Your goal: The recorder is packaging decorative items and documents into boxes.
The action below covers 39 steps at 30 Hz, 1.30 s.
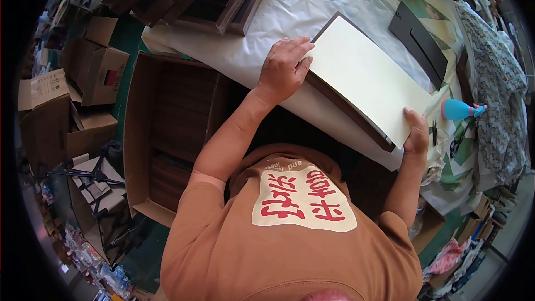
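Note:
A long cream board (362, 72) lies over a dark brown picture frame (351, 110) on the covered table, set at a slant. The frame's brown side shows along the near edge, and a strip of it at the far left corner. My left hand (284, 69) is closed at the board's left end, thumb and fingers at its edge. At the right end my right hand (416, 134) grips the near corner, its thumb on top and the other fingers mostly hidden. Beyond the frame lies a black backing panel (419, 44) with a folded stand strip.
White sheeting (290, 5) covers the table. Dark frames (223, 5) are stacked at the far left. A blue spray bottle (457, 109) and black scissors (460, 142) lie at the right, near patterned cloth (493, 83). An open carton (139, 134) with brown pieces stands left.

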Tool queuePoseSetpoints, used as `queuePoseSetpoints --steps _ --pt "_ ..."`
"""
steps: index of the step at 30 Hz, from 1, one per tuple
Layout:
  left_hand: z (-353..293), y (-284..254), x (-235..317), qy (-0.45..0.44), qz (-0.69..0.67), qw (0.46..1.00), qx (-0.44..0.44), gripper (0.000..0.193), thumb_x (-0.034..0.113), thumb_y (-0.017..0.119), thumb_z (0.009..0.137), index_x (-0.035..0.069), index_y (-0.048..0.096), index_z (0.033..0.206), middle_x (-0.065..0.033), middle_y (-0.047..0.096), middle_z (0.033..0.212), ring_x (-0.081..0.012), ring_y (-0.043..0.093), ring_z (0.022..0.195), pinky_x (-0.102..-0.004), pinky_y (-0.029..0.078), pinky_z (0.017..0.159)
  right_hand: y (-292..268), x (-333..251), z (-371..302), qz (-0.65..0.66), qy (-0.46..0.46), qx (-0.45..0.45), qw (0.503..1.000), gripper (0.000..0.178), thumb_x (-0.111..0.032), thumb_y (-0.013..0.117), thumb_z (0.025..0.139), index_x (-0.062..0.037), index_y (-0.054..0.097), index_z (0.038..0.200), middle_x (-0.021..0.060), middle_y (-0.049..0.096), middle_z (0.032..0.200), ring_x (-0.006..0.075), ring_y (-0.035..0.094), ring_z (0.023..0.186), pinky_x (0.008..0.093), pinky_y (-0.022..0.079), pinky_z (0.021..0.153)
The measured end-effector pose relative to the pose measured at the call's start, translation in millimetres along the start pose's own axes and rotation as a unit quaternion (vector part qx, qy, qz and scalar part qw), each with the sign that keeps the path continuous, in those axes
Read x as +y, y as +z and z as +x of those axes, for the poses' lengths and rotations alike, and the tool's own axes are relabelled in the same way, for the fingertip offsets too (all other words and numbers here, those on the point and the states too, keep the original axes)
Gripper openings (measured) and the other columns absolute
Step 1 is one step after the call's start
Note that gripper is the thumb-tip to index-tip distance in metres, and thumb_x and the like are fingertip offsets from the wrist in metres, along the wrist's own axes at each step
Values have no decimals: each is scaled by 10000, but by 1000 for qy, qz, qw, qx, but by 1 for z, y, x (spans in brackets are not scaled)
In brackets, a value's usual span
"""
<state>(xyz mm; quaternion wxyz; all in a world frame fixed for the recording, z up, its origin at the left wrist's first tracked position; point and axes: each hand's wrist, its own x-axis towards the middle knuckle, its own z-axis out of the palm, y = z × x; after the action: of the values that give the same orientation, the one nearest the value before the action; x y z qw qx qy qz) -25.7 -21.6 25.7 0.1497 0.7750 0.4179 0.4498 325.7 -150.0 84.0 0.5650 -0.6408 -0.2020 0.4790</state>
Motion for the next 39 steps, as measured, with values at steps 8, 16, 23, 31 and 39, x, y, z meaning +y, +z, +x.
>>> queuePoseSetpoints --steps 8,16,23,31,39 --pt "-3 11 -6 -16 -8 1000 -5 269 93 674 936 38 707 1197 -93 740 1281 -277 689 1149 -421 450 1129 -1 -3 -9 -5 10 20 1000 402 -30 633 927 195 549 1250 237 704 999 241 707 727 262 590 648" --pt "-2 13 -3 -36 -30 999 4 257 91 672 936 25 708 1182 -100 748 1259 -279 699 1129 -414 466 1116 -4 -1 -4 -1 1 12 1000 390 -36 630 932 190 557 1242 232 703 982 235 702 720 264 585 637" --pt "-2 15 -2 -51 -47 998 4 255 84 671 934 20 708 1179 -106 750 1250 -283 696 1136 -410 470 1113 -6 -2 4 -5 18 6 1000 387 -40 628 934 188 557 1238 232 702 980 232 696 712 268 583 632" --pt "24 16 14 40 54 997 -47 304 151 672 943 45 691 1227 -129 662 1405 -299 583 1347 -430 373 1206 -3 -4 7 -26 14 4 1000 381 -36 626 931 177 559 1239 230 699 991 229 697 728 268 581 635" --pt "52 58 24 111 122 956 -244 476 328 604 1009 69 588 1407 -122 494 1596 -267 382 1536 -425 235 1282 0 -4 5 -19 10 -7 1000 375 -34 626 930 166 561 1240 223 699 1001 227 698 738 261 580 634"
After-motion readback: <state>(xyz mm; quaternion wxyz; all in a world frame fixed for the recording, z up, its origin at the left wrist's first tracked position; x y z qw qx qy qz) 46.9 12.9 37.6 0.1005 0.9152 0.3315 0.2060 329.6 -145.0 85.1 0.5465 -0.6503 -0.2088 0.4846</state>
